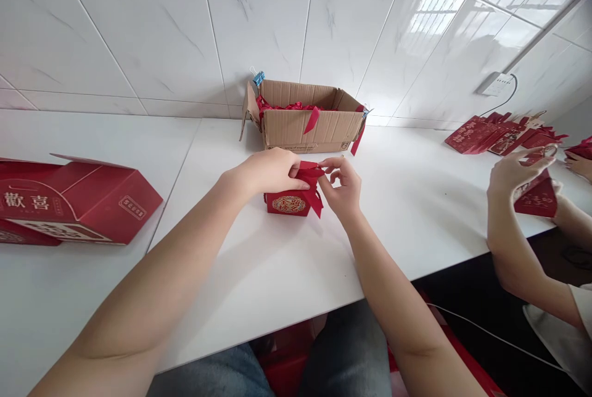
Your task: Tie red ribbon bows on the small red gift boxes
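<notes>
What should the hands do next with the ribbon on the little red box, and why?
Probably draw the two ends apart gently to tighten it. The left hand pins the red fabric ribbon on top of the small red cardboard box, the right hand pinches its other end, and a tail hangs loose down the front.

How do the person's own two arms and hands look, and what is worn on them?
The left forearm and right forearm are bare to the picture's edge; no sleeve shows. The left hand and right hand wear no gloves. No watch, bracelet or ring is visible.
</notes>
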Demonstrator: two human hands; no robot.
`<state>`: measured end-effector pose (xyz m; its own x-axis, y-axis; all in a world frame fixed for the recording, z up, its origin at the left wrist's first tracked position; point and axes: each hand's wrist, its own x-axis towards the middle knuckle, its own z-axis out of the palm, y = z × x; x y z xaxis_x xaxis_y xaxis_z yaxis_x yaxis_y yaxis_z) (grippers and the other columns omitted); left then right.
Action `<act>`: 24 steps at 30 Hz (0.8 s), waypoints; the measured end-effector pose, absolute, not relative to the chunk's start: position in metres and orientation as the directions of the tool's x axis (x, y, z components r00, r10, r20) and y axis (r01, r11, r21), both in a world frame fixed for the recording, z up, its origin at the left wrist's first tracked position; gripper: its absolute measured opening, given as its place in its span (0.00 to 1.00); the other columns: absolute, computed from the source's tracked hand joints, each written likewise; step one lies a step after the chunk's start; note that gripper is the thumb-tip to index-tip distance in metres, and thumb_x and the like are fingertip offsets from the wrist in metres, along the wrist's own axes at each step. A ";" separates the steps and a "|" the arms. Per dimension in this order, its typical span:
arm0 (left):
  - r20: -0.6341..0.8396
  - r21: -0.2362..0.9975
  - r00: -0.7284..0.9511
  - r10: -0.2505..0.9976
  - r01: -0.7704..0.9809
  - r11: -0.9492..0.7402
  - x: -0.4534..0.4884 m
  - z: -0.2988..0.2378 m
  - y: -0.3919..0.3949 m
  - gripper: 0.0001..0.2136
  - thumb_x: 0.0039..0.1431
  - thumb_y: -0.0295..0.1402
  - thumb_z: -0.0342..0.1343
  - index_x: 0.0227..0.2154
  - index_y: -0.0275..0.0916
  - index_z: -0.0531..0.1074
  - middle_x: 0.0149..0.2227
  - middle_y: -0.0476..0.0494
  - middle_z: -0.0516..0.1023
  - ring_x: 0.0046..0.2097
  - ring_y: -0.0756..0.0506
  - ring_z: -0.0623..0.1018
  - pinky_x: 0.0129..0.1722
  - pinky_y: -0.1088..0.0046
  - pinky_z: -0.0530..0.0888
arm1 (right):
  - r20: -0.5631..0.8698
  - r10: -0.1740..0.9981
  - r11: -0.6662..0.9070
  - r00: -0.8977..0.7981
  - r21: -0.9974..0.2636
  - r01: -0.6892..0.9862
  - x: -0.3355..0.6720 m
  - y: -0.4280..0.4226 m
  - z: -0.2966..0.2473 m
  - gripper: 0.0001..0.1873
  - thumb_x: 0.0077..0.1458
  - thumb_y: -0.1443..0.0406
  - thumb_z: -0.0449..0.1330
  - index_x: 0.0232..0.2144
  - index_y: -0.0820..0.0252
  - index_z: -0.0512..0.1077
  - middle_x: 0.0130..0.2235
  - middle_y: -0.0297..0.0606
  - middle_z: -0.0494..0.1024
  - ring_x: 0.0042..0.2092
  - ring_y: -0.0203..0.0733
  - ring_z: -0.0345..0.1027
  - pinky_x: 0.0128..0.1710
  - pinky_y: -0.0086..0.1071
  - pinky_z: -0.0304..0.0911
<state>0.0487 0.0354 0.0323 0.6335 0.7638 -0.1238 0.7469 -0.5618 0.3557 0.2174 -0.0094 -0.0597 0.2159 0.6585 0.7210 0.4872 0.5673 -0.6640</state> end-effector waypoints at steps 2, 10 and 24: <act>-0.118 0.361 0.640 0.759 0.740 -0.568 0.048 0.033 0.036 0.20 0.47 0.53 0.56 0.22 0.42 0.62 0.28 0.45 0.74 0.26 0.45 0.70 0.23 0.69 0.60 | 0.673 0.699 0.561 0.241 -0.725 0.400 0.219 -0.011 -0.057 0.07 0.50 0.69 0.59 0.33 0.54 0.67 0.36 0.34 0.75 0.32 0.35 0.65 0.26 0.30 0.58; -0.122 0.376 0.662 0.740 0.720 -0.583 0.048 0.032 0.037 0.19 0.47 0.51 0.58 0.21 0.42 0.61 0.26 0.47 0.72 0.24 0.47 0.67 0.22 0.69 0.59 | 0.357 0.910 0.358 0.211 -0.933 0.032 0.222 -0.011 -0.050 0.09 0.49 0.60 0.63 0.32 0.57 0.70 0.31 0.32 0.73 0.27 0.31 0.59 0.22 0.26 0.53; -0.113 0.413 0.701 0.705 0.678 -0.608 0.048 0.026 0.043 0.17 0.45 0.50 0.58 0.21 0.42 0.62 0.24 0.49 0.71 0.25 0.47 0.67 0.23 0.70 0.58 | 0.065 0.998 0.058 -0.003 -0.911 -0.407 0.230 -0.012 -0.039 0.18 0.40 0.65 0.66 0.37 0.53 0.68 0.26 0.25 0.63 0.20 0.26 0.40 0.16 0.25 0.37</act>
<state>0.0479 0.0434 0.0258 0.7006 0.7045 -0.1132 0.6780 -0.6078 0.4134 0.2304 -0.0115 -0.0395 -0.0031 0.9979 0.0653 -0.4073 0.0584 -0.9114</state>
